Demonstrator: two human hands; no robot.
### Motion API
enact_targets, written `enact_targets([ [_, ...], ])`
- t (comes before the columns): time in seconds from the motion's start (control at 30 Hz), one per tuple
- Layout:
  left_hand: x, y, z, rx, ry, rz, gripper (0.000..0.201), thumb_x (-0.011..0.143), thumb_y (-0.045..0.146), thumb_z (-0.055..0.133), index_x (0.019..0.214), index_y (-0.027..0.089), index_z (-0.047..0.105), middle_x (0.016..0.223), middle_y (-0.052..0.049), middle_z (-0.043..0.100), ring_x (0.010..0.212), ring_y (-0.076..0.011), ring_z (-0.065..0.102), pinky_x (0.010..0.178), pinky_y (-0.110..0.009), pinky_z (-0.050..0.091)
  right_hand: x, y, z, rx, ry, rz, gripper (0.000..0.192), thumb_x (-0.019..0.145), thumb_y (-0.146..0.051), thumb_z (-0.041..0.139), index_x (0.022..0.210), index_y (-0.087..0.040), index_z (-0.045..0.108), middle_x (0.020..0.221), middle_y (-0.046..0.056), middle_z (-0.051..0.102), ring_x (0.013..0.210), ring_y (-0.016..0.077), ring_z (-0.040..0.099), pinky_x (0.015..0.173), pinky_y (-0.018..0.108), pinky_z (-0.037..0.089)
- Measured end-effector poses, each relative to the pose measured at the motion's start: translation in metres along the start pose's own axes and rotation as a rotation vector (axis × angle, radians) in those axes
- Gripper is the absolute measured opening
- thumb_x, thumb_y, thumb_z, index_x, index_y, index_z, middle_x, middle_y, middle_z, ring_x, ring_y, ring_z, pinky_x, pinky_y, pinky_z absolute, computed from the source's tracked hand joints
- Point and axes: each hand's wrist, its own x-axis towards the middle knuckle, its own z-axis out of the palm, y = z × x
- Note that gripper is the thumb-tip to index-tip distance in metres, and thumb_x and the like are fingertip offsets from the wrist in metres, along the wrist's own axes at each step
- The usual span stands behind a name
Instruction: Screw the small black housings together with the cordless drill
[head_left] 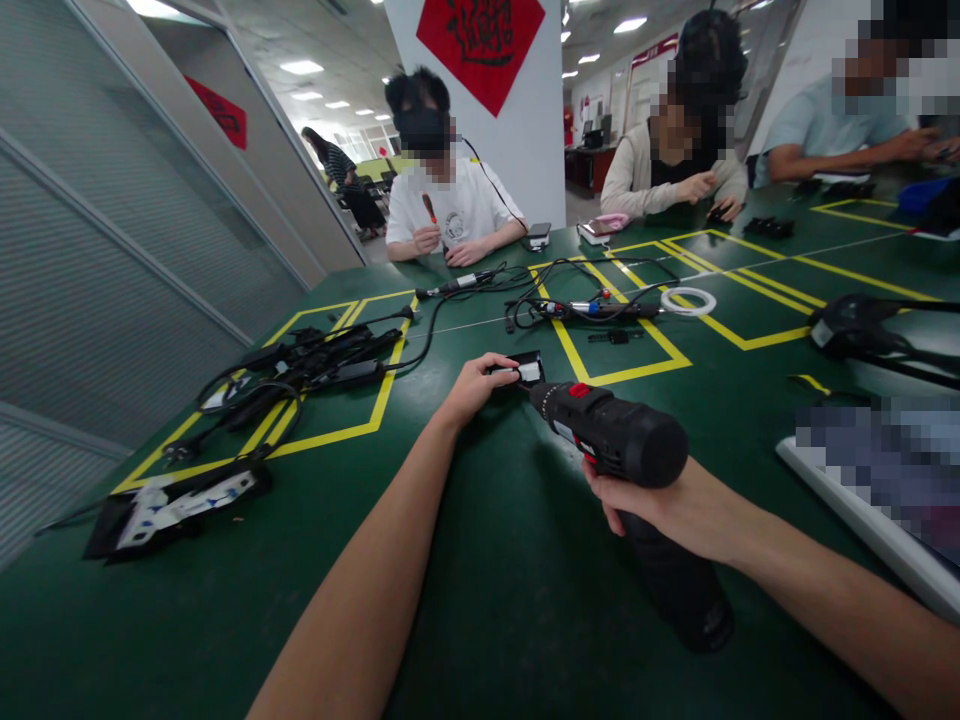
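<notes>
My right hand (641, 505) is wrapped round the grip of a black cordless drill (619, 430) with red switches. Its chuck points forward and left, toward a small black part with a white label (529, 372) on the green table. Around the left side of that part, my left hand (480, 385) is closed, with fingers and thumb pressed on it. The drill's tip is at the near edge of the part; whether it touches a screw is too small to tell.
Tangled black cables with adapters (315, 360) lie at the left, near a black-and-white strip (187, 510). Beyond my hands are an electric screwdriver (600, 308), a white ring (688, 301) and yellow tape outlines. A tablet-like device (885, 510) is at right. People sit across the table (480, 540).
</notes>
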Motion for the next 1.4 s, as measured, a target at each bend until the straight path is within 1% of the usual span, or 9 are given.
enact_targets([
  [0.13, 0.0001, 0.0008, 0.0002, -0.003, -0.011, -0.004, 0.032, 0.064, 0.036, 0.071, 0.091, 0.019, 0.069, 0.103, -0.004, 0.066, 0.098, -0.0213, 0.058, 0.09, -0.033, 0.041, 0.0003, -0.0027, 0.0003, 0.009, 0.001, -0.023, 0.015, 0.078, -0.017, 0.058, 0.092, -0.019, 0.053, 0.065, -0.003, 0.058, 0.056, 0.0137, 0.058, 0.059, 0.028, 0.046],
  [0.2, -0.0002, 0.001, 0.0003, -0.008, -0.015, -0.007, 0.032, 0.065, 0.036, 0.071, 0.092, 0.019, 0.069, 0.103, -0.004, 0.066, 0.097, -0.0211, 0.058, 0.089, -0.033, 0.041, 0.0005, -0.0028, 0.0001, 0.006, -0.007, -0.042, 0.014, 0.078, -0.018, 0.058, 0.091, -0.019, 0.053, 0.065, -0.003, 0.058, 0.056, 0.0137, 0.058, 0.059, 0.028, 0.046],
  [0.33, -0.001, 0.001, 0.0001, -0.009, -0.014, -0.008, 0.032, 0.065, 0.037, 0.071, 0.092, 0.02, 0.069, 0.103, -0.004, 0.066, 0.097, -0.0211, 0.058, 0.089, -0.033, 0.041, 0.001, 0.0, -0.0006, 0.016, -0.007, -0.033, 0.017, 0.078, -0.019, 0.06, 0.094, -0.019, 0.053, 0.072, -0.002, 0.06, 0.057, 0.0134, 0.059, 0.061, 0.029, 0.047],
  [0.4, -0.0011, 0.0008, -0.0001, -0.008, -0.015, -0.002, 0.032, 0.065, 0.037, 0.071, 0.092, 0.02, 0.069, 0.104, -0.004, 0.066, 0.098, -0.0211, 0.058, 0.089, -0.033, 0.041, 0.0009, 0.0012, -0.0008, 0.012, -0.007, -0.037, 0.015, 0.079, -0.019, 0.059, 0.092, -0.019, 0.054, 0.074, -0.001, 0.061, 0.058, 0.0131, 0.059, 0.062, 0.029, 0.047],
  [0.57, -0.0011, 0.0004, -0.0004, 0.0, -0.012, 0.003, 0.033, 0.065, 0.038, 0.071, 0.092, 0.02, 0.069, 0.105, -0.004, 0.066, 0.099, -0.0218, 0.058, 0.09, -0.034, 0.041, 0.0003, 0.0012, -0.0003, -0.007, -0.007, -0.045, 0.012, 0.079, -0.02, 0.058, 0.09, -0.019, 0.054, 0.069, -0.002, 0.06, 0.058, 0.014, 0.059, 0.061, 0.029, 0.047],
  [0.9, -0.0021, 0.0038, 0.001, 0.0, 0.002, -0.015, 0.033, 0.063, 0.037, 0.071, 0.091, 0.02, 0.069, 0.106, -0.005, 0.066, 0.099, -0.0222, 0.058, 0.091, -0.035, 0.041, -0.001, -0.0021, -0.0006, 0.036, 0.002, -0.027, 0.017, 0.077, -0.019, 0.06, 0.093, -0.018, 0.054, 0.073, 0.0, 0.061, 0.058, 0.0137, 0.059, 0.062, 0.029, 0.048],
  [1.17, -0.0002, -0.0013, 0.0005, -0.032, -0.011, -0.005, 0.032, 0.063, 0.038, 0.072, 0.09, 0.02, 0.069, 0.1, -0.004, 0.066, 0.094, -0.0211, 0.058, 0.088, -0.035, 0.042, -0.002, -0.0053, 0.0009, -0.008, 0.011, 0.006, 0.012, 0.076, -0.018, 0.057, 0.089, -0.018, 0.055, 0.064, -0.002, 0.059, 0.056, 0.0139, 0.058, 0.062, 0.029, 0.047],
  [1.3, 0.0001, -0.0015, 0.0002, -0.032, -0.017, 0.002, 0.032, 0.064, 0.037, 0.071, 0.091, 0.019, 0.069, 0.101, -0.004, 0.066, 0.095, -0.0208, 0.058, 0.088, -0.034, 0.042, -0.0016, -0.0037, 0.0009, 0.004, 0.011, -0.013, 0.014, 0.076, -0.018, 0.058, 0.09, -0.019, 0.055, 0.071, -0.001, 0.061, 0.057, 0.0132, 0.058, 0.062, 0.029, 0.047],
  [1.4, -0.0003, -0.0001, 0.0003, -0.024, -0.012, 0.003, 0.032, 0.064, 0.037, 0.071, 0.091, 0.019, 0.069, 0.103, -0.004, 0.066, 0.096, -0.021, 0.058, 0.088, -0.034, 0.042, -0.0003, -0.0022, 0.0003, 0.014, 0.005, -0.026, 0.016, 0.077, -0.018, 0.058, 0.092, -0.019, 0.054, 0.072, -0.001, 0.061, 0.058, 0.0135, 0.059, 0.061, 0.028, 0.047],
])
